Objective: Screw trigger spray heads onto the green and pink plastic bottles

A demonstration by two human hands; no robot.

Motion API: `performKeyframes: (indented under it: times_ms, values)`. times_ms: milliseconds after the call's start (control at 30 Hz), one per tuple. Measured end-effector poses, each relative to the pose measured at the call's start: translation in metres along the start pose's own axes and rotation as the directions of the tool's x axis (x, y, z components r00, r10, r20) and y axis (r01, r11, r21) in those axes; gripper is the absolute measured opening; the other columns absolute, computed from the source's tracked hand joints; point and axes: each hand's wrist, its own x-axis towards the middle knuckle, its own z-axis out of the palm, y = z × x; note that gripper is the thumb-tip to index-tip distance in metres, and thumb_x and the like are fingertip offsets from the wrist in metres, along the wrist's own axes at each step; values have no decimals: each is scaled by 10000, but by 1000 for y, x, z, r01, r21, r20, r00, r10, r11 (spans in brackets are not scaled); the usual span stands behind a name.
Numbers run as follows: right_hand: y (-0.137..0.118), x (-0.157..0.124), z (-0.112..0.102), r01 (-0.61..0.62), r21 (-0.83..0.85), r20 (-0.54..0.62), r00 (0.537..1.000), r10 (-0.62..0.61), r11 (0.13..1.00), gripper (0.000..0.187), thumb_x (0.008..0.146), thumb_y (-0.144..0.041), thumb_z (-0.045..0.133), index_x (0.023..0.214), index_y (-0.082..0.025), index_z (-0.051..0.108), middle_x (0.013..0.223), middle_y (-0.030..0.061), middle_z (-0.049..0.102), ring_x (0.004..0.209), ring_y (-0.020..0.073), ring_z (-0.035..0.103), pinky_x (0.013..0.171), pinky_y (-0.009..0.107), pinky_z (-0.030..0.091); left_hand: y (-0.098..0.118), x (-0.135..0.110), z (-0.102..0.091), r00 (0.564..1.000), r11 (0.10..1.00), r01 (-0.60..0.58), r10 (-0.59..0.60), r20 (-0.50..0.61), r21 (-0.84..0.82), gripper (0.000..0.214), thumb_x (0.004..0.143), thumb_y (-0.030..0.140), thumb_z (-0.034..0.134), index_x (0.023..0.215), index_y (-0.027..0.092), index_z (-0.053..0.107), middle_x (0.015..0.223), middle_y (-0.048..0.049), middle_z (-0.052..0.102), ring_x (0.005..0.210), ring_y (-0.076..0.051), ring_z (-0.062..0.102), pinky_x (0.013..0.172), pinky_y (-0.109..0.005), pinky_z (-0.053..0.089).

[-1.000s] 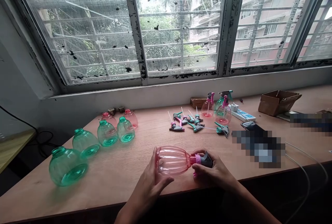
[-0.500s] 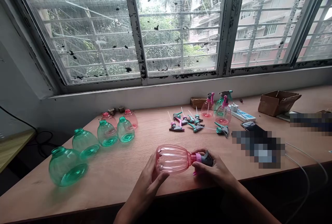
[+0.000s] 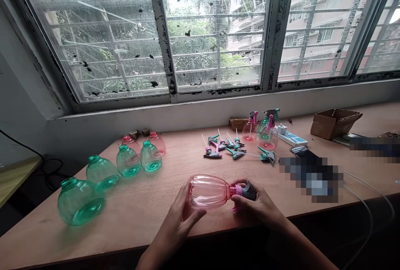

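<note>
The left hand [image 3: 181, 219] cups the base of a translucent pink ribbed plastic bottle [image 3: 208, 192], held sideways between both hands; the right hand [image 3: 258, 203] pinches the pink plastic collar [image 3: 238, 190] beside a dark-grey plastic spray head [image 3: 249, 191]. A tilted collar could cross-thread; slack left fingers could let the bottle spin.
</note>
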Motion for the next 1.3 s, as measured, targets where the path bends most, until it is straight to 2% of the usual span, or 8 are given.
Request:
performKeyframes:
  times_ms: [233,400,600,700,867,1000,1100,1300]
  values:
    - [-1,0,0,-11,8,-3,1000,12,1000,411,743,-443,849,1007,-188,666,822,6,659,653,179,674,633,339,642,-4,-3,1,999,998,43,-43,-5,-56,907,871,382,708,1584,274,159,1522,-126,467,1387,-307,464,1192,-463,314]
    - [2,0,0,-11,9,16,1000,11,1000,416,746,-445,847,1023,-188,673,826,8,670,661,184,676,631,335,625,-2,-1,-1,999,997,37,-36,8,-69,699,932,461,603,1542,278,314,1587,-87,384,1449,-308,373,1218,-450,265]
    - [2,-1,-1,-3,26,15,1000,3,1000,392,773,-415,834,1035,-184,655,845,10,663,646,174,675,627,335,623,-4,-1,3,999,999,-16,15,-28,-32,822,914,359,650,1576,322,164,1645,-45,275,1504,-288,258,1237,-471,198]
    - [3,-2,-1,7,16,31,999,-8,1000,367,787,-397,827,1034,-185,658,850,11,654,662,171,666,629,330,623,-4,-1,2,1000,999,-3,2,-17,-39,899,879,361,697,1582,306,139,1630,-66,311,1497,-302,272,1235,-484,199]
    - [2,-2,0,15,15,41,999,-15,1000,334,796,-366,827,1029,-191,664,846,-2,631,663,151,636,638,332,633,-10,2,0,1000,998,26,-25,18,-57,794,891,423,675,1557,264,274,1619,-83,332,1475,-319,324,1227,-466,248]
    - [3,-2,0,9,24,43,999,-10,1000,326,807,-362,819,1034,-193,658,842,-6,626,664,150,641,639,334,637,-15,1,3,1000,997,13,-12,18,-81,842,914,393,648,1582,307,142,1655,-61,241,1468,-306,343,1217,-467,273]
    - [5,-2,-1,10,12,55,998,-11,1000,326,809,-358,818,1038,-191,656,844,-2,633,659,154,649,627,323,631,-13,-1,2,1000,997,18,-16,23,-79,955,866,388,719,1587,306,98,1646,-86,259,1447,-315,378,1217,-467,270]
    - [5,0,-1,7,19,53,999,-8,1000,327,809,-355,819,1045,-195,658,842,-2,639,656,153,647,637,332,635,-6,2,-2,999,998,11,-9,31,-56,779,902,486,642,1553,228,300,1587,-116,383,1456,-342,348,1226,-479,231]
